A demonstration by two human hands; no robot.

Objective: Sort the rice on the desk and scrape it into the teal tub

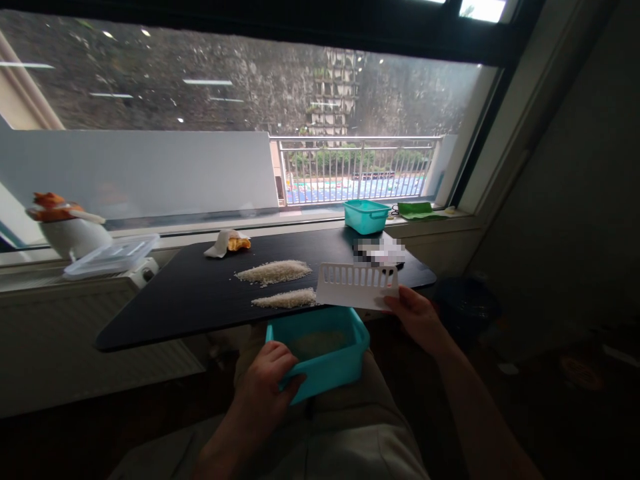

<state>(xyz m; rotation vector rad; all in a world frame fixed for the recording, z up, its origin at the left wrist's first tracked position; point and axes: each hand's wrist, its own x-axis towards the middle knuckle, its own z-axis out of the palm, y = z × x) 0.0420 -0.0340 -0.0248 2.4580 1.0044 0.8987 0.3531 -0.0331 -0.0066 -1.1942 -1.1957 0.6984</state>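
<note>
With my left hand (273, 377) I grip the near left rim of a teal plastic bin (325, 381), held over my lap against the table's front edge. Some pale grains show dimly on its floor. My right hand (415, 317) pinches the right end of a white slotted plastic divider (353, 297), its row of slots pointing up. The divider stands near the table's front edge, at the right end of a narrow heap of white rice (284, 299). A larger heap of rice (275, 271) lies just behind.
On the black table (185, 303) are orange peel on a crumpled tissue (227, 243), a blurred white item (383, 252), and another teal bin (367, 217) at the back. A green cloth (421, 211), a clear plastic lid (113, 257) and a white pot (73, 233) sit along the window.
</note>
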